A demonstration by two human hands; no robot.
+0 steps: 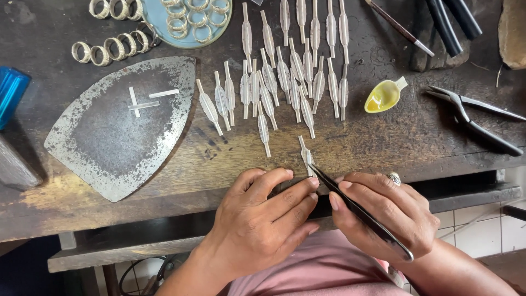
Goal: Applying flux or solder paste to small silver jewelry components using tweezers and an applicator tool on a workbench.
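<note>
Blue dish (159, 24) holding filigree rings (192, 16), yellow spoon-dish (383, 96) holding liquid

Leaf-shaped strips (285, 82) fill top center, metal plate (118, 131) sits left, rings (112, 48) upper left, pliers (474, 118) far right, small spoon-dish (383, 96) between.

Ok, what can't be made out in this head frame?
- Left hand: its fingertips cover where the tweezers meet the silver piece.
- Blue object: cut by the left edge.
- Black tool handles: cut by the top edge.
- Right hand: its ring's detail is too small.
</note>
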